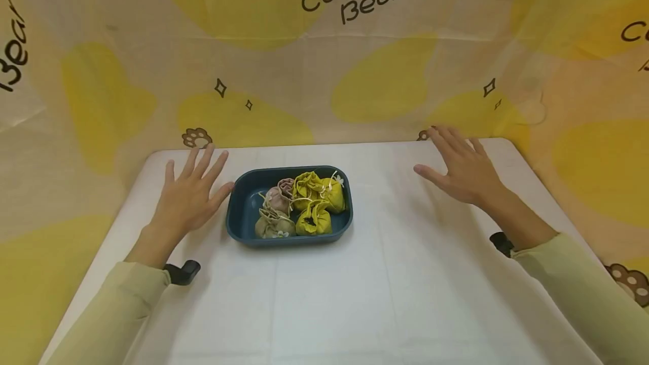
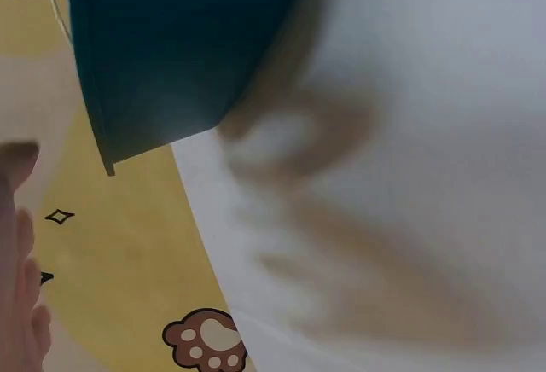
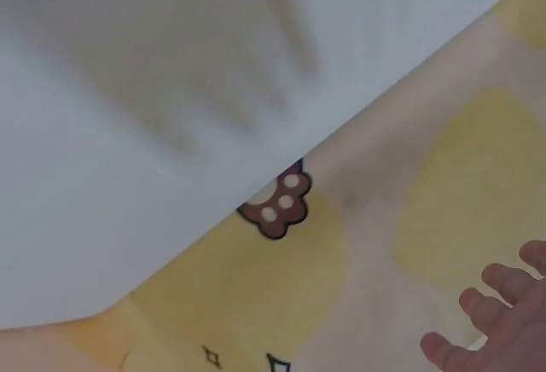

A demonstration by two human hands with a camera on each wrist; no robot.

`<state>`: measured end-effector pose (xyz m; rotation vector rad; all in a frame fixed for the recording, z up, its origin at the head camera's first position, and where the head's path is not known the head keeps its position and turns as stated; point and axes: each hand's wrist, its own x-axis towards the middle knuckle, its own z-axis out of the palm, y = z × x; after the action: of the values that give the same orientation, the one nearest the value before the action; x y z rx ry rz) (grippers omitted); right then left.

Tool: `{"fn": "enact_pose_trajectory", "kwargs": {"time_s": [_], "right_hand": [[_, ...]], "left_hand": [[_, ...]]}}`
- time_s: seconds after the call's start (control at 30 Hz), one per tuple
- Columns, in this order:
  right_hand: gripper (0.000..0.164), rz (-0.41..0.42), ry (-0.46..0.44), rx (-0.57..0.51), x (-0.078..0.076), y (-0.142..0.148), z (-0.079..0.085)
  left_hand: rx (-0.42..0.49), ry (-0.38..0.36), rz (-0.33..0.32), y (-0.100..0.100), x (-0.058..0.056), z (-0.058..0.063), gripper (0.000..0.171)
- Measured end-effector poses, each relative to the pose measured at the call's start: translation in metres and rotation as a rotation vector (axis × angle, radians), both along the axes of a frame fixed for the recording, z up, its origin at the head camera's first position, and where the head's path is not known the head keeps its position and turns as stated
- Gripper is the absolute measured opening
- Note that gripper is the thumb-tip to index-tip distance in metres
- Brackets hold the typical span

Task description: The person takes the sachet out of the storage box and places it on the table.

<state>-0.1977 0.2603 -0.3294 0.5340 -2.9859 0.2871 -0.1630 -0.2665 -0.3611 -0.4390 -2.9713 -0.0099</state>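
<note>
A dark blue rectangular tray (image 1: pixel 245 204) stands left of the table's middle, with several small drawstring pouches in it. Three are yellow, among them a front yellow pouch (image 1: pixel 314 219); beside them lie a pink pouch (image 1: pixel 276 199) and a beige pouch (image 1: pixel 274 224) with a small white flower. My left hand (image 1: pixel 189 199) is spread beside the tray's left end, thumb close to the rim; whether it touches cannot be told. Well to the right of the tray, my right hand (image 1: pixel 463 169) hovers over the table with fingers stretched out, holding nothing.
The white tabletop (image 1: pixel 324 297) has rounded far corners. Behind it hangs a yellow and cream patterned cloth (image 1: pixel 284 72) with "Cute Bear" lettering and paw prints. A black strap device (image 1: pixel 183 272) sits at the left wrist, another black device (image 1: pixel 502 244) at the right.
</note>
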Motion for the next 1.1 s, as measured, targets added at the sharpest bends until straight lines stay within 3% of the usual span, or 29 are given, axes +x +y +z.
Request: {"fn": "enact_pose_trajectory", "kwargs": {"time_s": [0.2,0.53,0.77,1.1], "right_hand": [[0.087,0.046,0.0,-0.137,0.0,-0.018,0.0],[0.082,0.054,-0.139,-0.369,0.002,-0.049,0.003],[0.078,0.141,-0.175,-0.489,0.0,-0.072,0.005],[0.072,0.256,-0.239,-0.513,-0.002,-0.105,0.002]], "left_hand": [[0.021,-0.12,-0.09,0.006,0.003,-0.001,0.071],[0.038,-0.222,-0.134,0.007,0.005,-0.013,0.074],[0.056,-0.236,-0.171,0.007,0.009,-0.02,0.071],[0.09,-0.178,-0.228,0.0,0.015,-0.026,0.068]]}}
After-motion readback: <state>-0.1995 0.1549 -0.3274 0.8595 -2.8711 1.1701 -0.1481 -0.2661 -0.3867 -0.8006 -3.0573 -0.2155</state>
